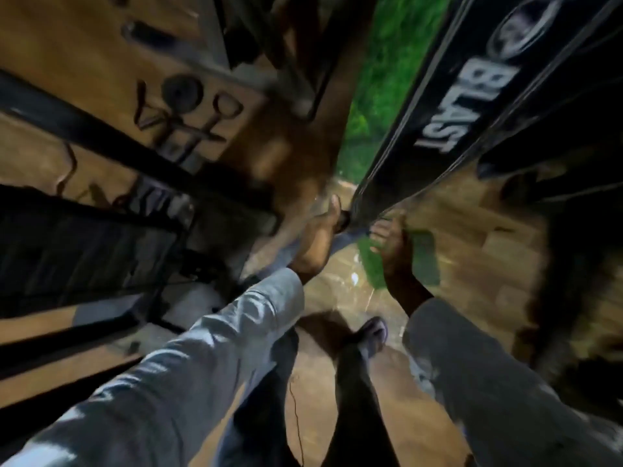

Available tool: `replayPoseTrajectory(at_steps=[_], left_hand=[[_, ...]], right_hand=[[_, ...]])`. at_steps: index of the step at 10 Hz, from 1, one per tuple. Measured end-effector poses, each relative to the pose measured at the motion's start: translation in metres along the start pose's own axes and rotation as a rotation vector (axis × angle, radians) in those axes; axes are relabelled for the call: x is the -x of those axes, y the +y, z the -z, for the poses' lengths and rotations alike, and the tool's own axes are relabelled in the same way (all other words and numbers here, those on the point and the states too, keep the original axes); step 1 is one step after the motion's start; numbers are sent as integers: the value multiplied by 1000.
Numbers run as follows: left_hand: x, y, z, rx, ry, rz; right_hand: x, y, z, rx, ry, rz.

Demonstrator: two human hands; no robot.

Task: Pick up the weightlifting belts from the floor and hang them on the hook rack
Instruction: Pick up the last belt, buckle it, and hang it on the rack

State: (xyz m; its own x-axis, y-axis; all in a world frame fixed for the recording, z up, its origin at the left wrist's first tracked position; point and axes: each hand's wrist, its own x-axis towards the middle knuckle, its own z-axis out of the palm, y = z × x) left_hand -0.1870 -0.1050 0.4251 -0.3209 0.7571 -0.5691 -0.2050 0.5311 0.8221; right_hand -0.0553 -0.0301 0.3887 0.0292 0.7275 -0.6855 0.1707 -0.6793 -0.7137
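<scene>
We are looking down through a badly smeared picture at our own two arms in grey sleeves; both hands are reaching to the near end of a black weightlifting belt (435, 106), which is stretching away to the upper right and showing the white word BLAST along its face. Our left hand (318, 237) is lying at the belt's end with its fingers running up toward it; the blur is hiding whether they are closing round the strap, so we cannot tell whether it is gripping or merely touching. Our right hand (392, 237) is sitting just beside it, fingertips curled onto the belt's lower edge and apparently grasping it. The belt is hanging off the floor between our hands and the top right corner; we cannot make out what its far end is resting on. Beneath it a strip of green turf (381, 96) is running beside brown wooden flooring (478, 230); at the left, dark metal attachments (188, 109) are lying on the wood near black frame bars (101, 136); one sandalled foot (372, 335) is showing below our hands.
</scene>
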Motion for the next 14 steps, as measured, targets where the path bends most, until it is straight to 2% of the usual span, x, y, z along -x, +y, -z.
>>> replayPoseTrajectory(at_steps=[1, 2, 3, 4, 5, 6, 7, 8, 9, 10, 11, 12, 13, 14], left_hand=[[-11, -91, 0, 128, 72, 153], [-12, -191, 8, 93, 83, 328], [-17, -308, 26, 93, 148, 442], [-22, -396, 57, 105, 264, 418], [-38, -465, 102, -238, 320, 395], [-64, -520, 151, -550, 270, 395], [-99, -575, 193, -782, 152, 410], [-135, -630, 222, -939, 89, 357], [-161, -655, 238, -955, 94, 341], [-178, -662, 245, -1013, 37, 419], [-183, -657, 248, -1007, 16, 425], [-177, -642, 251, -752, -1, 519], [-170, -608, 236, -428, 166, 519], [-150, -540, 209, -221, 217, 585]], right_hand=[[-18, 101, -5, 50, -93, -78], [-37, 179, -27, 85, -65, -121], [-57, 258, -57, 138, -108, -242], [-86, 331, -94, 224, -179, -327], [-116, 395, -140, 274, -423, -429], [-139, 449, -194, 279, -483, -481], [-157, 493, -239, 284, -570, -511], [-173, 545, -256, 268, -545, -445], [-179, 580, -252, 311, -494, -327], [-180, 590, -245, 336, -494, -291], [-172, 583, -232, 285, -490, -344], [-155, 565, -215, 293, -498, -409], [-144, 542, -195, 361, -480, -365], [-130, 515, -185, 384, -494, -428]])
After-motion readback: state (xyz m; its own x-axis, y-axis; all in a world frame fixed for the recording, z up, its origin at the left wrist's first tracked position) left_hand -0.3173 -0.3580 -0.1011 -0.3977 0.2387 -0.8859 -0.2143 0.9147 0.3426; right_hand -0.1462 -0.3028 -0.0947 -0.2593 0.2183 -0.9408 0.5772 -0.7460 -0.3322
